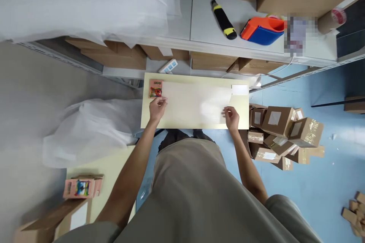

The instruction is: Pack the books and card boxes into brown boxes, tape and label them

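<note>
At mid-frame, your left hand and right hand are at the two ends of the white sheet, fingertips drawn in; whether either grip pinches it, I cannot tell. Its long axis runs left to right along the tabletop. Just above your left hand, the nearer one, lies the pink pack.

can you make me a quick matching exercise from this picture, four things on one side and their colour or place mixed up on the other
Things
1. white sheet
2. utility knife
3. tape dispenser
4. piled cartons

Colour or place
A. orange and blue
B. on the blue floor
C. between the left hand and the right hand
D. black and yellow

Pairs: 1-C, 2-D, 3-A, 4-B
</note>
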A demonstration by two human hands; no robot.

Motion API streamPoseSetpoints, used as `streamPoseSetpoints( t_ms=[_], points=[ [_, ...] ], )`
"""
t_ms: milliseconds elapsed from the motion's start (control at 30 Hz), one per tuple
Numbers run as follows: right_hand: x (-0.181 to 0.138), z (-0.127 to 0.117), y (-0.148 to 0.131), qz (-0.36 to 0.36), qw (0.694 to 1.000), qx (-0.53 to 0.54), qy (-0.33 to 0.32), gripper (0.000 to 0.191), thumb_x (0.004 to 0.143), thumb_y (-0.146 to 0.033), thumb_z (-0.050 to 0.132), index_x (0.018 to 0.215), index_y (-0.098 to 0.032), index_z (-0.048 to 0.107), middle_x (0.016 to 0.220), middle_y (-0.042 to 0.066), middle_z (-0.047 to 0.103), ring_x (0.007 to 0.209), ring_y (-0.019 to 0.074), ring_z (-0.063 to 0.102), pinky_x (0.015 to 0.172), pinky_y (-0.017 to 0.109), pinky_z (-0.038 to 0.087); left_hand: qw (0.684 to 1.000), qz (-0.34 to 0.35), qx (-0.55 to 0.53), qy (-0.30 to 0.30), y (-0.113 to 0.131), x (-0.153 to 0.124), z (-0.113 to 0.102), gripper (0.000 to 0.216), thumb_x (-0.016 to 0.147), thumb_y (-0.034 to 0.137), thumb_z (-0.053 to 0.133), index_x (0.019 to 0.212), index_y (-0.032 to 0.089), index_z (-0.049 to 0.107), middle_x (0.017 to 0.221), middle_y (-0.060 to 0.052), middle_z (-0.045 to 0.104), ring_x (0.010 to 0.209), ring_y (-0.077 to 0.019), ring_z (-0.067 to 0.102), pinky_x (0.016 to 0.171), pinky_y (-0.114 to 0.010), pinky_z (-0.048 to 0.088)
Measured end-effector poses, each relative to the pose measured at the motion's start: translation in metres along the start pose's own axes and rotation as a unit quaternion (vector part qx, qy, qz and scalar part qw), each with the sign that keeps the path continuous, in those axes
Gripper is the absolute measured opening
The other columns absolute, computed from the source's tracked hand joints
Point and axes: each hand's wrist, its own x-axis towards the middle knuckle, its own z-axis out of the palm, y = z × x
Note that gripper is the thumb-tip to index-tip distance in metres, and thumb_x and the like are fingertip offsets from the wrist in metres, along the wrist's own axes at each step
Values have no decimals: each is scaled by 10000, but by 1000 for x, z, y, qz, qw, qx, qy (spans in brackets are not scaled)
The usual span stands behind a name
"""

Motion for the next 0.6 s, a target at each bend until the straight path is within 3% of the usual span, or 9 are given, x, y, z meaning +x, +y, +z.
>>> streamPoseSetpoints(
  t_ms=[133,267,467,600],
  points=[
    [12,-16,57,45,997,-46,-51,414,1045,-573,570,1146,-210,742,1176,154,837,930,282,854,850,448,712,996,-26,85,-19,-16,-18,36,257,871,275,648,1022,172,828,1081,-111,862,975,-253,792,969,-369,643],
    [28,-19,90,60,992,-81,-82,368,1037,-492,604,1182,-192,761,1221,176,844,976,285,858,917,444,691,984,-58,163,-32,-24,-25,58,383,860,209,617,1154,170,859,1152,-95,871,1018,-258,793,1024,-360,626],
    [49,-5,106,94,981,-130,-109,303,1043,-349,612,1221,-158,768,1236,188,849,1027,268,847,988,425,660,966,-115,222,-59,-25,-22,73,547,837,124,621,1338,145,839,1006,-84,854,921,-251,787,915,-323,627],
    [53,6,106,111,971,-160,-139,326,1053,-295,594,1288,-140,759,1299,208,815,1086,285,822,1040,455,651,969,-112,213,-55,-27,-16,77,491,858,138,663,1317,144,839,1090,-102,862,1028,-261,803,985,-326,625]
  ],
)
